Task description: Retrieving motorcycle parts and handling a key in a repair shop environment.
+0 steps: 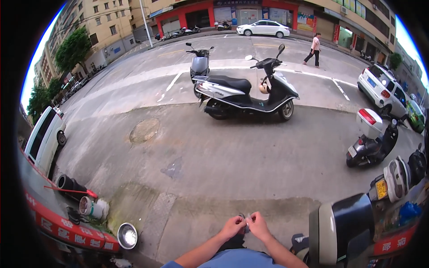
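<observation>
My left hand [231, 227] and my right hand [259, 225] come together in front of my body at the lower middle. The fingers of both are pinched, their tips nearly touching. Something small and pale seems to show between the fingertips, too small to name. Below them are my blue top [243, 259] and dark legwear. To the right of my right forearm stands a box-like black and cream case [328, 228].
A white scooter [250, 91] is parked ahead, a grey one [199, 64] behind it. More scooters [373, 145] line the right. At left are a metal bowl [128, 236], a bucket [90, 207] and a white van [44, 138]. A pedestrian [314, 50] walks on the road.
</observation>
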The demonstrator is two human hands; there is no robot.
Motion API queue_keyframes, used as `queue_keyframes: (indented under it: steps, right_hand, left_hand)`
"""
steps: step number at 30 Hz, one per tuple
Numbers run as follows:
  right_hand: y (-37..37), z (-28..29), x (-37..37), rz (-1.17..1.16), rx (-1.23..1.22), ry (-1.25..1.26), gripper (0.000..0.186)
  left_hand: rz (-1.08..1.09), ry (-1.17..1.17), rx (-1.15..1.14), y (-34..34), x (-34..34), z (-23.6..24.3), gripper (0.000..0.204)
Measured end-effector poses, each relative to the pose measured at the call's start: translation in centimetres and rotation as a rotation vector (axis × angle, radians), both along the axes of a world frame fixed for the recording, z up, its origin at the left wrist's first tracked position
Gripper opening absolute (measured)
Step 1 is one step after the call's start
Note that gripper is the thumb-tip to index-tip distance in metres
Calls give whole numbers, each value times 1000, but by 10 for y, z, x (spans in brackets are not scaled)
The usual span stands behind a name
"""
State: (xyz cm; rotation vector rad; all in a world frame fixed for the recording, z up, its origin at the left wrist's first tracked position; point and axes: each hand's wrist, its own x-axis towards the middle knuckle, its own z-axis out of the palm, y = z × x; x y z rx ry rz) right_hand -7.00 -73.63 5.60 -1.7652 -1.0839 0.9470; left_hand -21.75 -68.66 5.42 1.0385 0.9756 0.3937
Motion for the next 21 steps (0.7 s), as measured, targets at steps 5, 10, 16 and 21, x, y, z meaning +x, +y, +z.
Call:
queue_keyframes:
  steps: [5, 10, 16, 21]
  right_hand:
    - [138, -12, 58, 40, 198, -365, 22]
    - [265, -57, 148, 206, -83, 9, 24]
    - [395, -85, 254, 343, -281, 181, 20]
    - [531, -159, 347, 317, -163, -186, 24]
  left_hand:
    - [118, 45, 48, 142, 66, -53, 19]
    - [17, -33, -99, 272, 131, -61, 14]
    - [-145, 2, -83, 408, 228, -106, 13]
    - [-148, 22, 33, 554, 340, -195, 13]
